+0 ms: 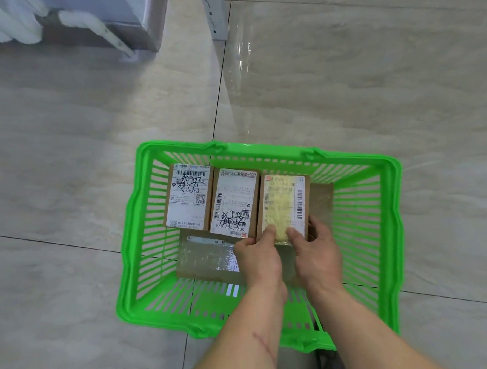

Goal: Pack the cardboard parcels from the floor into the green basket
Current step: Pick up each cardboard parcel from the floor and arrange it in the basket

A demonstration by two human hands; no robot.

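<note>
Both hands gripping near end of brown cardboard parcel with yellow-taped label [283, 204], rightmost of three in slotted green plastic basket [391, 203]: left hand [259, 259] and right hand [316, 252] thumbs on top, fingers curled at sides. Risk: uneven release tilting it onto taped flat parcel [207, 258] underneath.

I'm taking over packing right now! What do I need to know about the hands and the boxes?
Both hands are on the same parcel: the left hand and the right hand hold the near end of the yellow-taped parcel, the rightmost of the top row.
In the green basket: the parcel with the black scribble at left, the middle parcel beside it, and flat taped parcels underneath.
Done: every parcel in view is inside the basket.
Left: let go of the yellow-taped one. No parcels show on the floor in this view.
</note>
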